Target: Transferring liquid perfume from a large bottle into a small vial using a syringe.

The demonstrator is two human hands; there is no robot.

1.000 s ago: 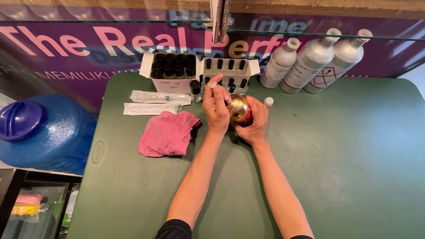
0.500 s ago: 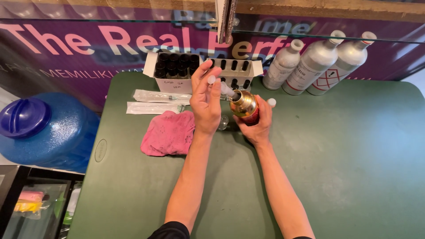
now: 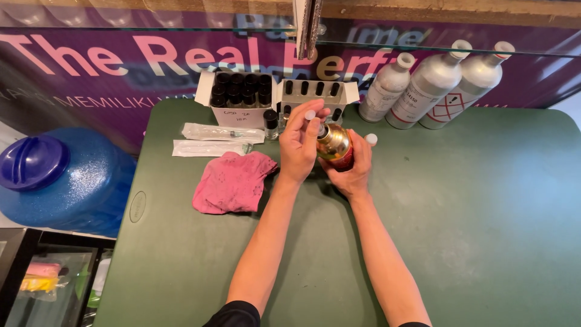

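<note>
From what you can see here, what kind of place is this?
Probably a perfume refill stall. Boxes of small dark vials and three silver metal bottles stand at the back of a green table, and the right hand holds a gold bottle.

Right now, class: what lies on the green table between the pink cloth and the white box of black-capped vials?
In the head view, two clear-wrapped syringe packets lie between the pink cloth and the white box.

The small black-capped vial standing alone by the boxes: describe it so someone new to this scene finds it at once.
Start at the green table and go to its far edge, where two open white boxes hold rows of dark-capped vials. The small vial stands on the table just in front of the gap between them, left of the left hand. Unlike its neighbours, it stands outside any box.
</note>
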